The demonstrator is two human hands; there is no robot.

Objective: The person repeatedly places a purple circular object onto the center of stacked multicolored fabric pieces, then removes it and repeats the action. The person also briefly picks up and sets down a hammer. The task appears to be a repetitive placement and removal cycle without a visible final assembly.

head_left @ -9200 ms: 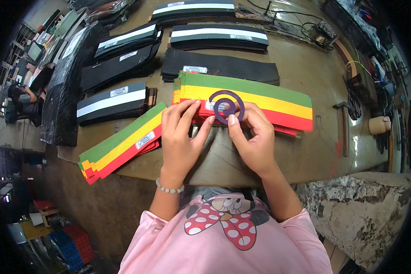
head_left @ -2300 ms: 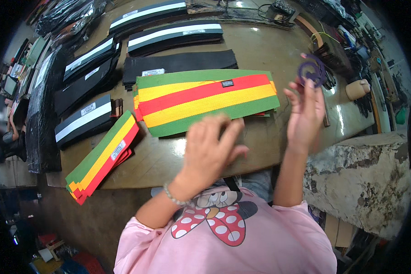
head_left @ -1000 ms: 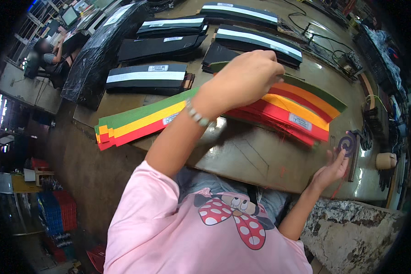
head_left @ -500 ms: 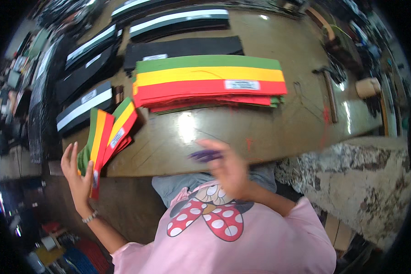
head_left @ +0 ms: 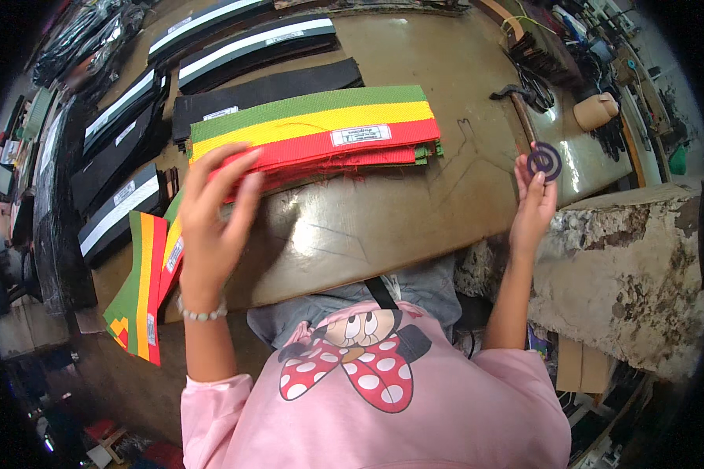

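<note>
- Two hands: the left hand with spread fingers, the right hand pinching a ring.
- One purple ring-shaped disc.
- Two stacks of green, yellow and red striped bands: the large stack lying across the surface, and a smaller stack at its left edge (pieces within each cannot be counted).
- One plain black band behind the large stack.
- About five black bands with white stripes (the far ones blur together).
- One hammer.
- One tan roll.
- One bead bracelet.
</note>
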